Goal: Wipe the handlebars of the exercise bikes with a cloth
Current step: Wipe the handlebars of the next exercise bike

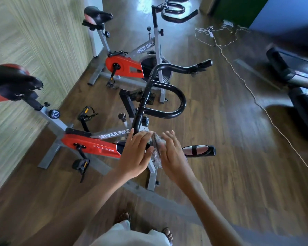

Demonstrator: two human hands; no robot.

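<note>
A red and grey exercise bike stands right in front of me, its black handlebars (164,98) looping up and away. A small speckled grey cloth (156,150) is pressed between my two palms just above the near handlebar grip (199,150). My left hand (135,153) has straight fingers flat against the cloth's left side. My right hand (174,157) lies flat against its right side, fingers straight too. The near end of the handlebars is partly hidden behind my hands.
A second red exercise bike (124,66) stands behind the first, and another bike's handlebars (176,10) show at the top. A thin cord (238,68) trails across the wooden floor. A treadmill (295,75) sits at the right; a wall (34,50) at the left.
</note>
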